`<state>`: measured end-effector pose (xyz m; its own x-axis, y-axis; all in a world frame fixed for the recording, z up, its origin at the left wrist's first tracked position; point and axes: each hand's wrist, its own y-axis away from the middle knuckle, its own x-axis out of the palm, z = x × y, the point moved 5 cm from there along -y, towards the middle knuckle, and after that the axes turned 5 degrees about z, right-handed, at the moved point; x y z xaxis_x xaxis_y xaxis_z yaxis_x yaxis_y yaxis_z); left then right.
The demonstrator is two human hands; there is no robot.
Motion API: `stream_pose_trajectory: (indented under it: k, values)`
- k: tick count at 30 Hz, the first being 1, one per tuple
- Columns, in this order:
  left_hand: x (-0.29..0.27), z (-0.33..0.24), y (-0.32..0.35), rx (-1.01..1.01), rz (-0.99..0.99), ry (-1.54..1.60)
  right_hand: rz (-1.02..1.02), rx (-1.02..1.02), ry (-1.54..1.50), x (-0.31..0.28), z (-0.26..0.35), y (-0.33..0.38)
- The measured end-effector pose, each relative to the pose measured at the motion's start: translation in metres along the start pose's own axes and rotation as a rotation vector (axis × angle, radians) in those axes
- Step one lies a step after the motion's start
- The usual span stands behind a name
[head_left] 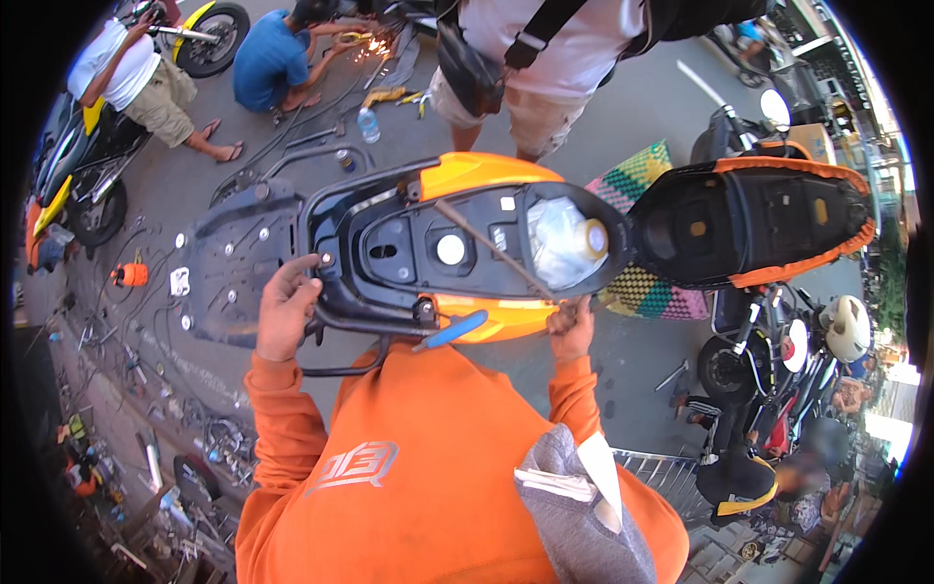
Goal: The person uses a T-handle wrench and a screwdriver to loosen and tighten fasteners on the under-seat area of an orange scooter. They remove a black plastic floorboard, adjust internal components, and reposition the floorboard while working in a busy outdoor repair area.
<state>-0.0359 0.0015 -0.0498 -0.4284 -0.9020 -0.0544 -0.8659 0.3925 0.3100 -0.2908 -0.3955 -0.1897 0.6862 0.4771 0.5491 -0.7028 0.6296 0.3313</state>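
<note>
A scooter with yellow side panels (486, 173) stands in front of me, its seat (769, 224) tipped up to the right and its storage bin (389, 255) exposed. At the black rear rack (336, 316), my left hand (288, 310) has its thumb and index finger closed together beside a bolt; whatever they pinch is too small to name. By the near edge of the bin, the fingers of my right hand (572, 331) close on the end of a thin brown metal rod (491, 245), which slants across the bin. A blue-handled tool (452, 331) rests on the near panel.
Inside the bin sits a clear plastic bag (559, 238) with a round yellowish cap. Someone in a white shirt (564, 39) stands across the scooter. Farther left, a crouching person (272, 63) works amid sparks (375, 46). Parked motorcycles (764, 365) and scattered tools lie around.
</note>
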Motion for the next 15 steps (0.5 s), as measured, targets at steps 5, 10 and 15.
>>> stream_pose_trajectory:
  k: [5,10,15]
  values:
    - [0.027,0.023,0.032,-0.174,0.168,-0.224,-0.081,-0.003,-0.039,-0.012,-0.001,-0.025]
    - [0.053,0.028,0.047,-0.177,0.381,-0.469,0.005,-0.081,0.013,-0.022,0.014,-0.018]
    - [0.071,0.028,0.054,-0.007,0.486,-0.567,-0.034,-0.077,-0.052,-0.034,0.014,0.012]
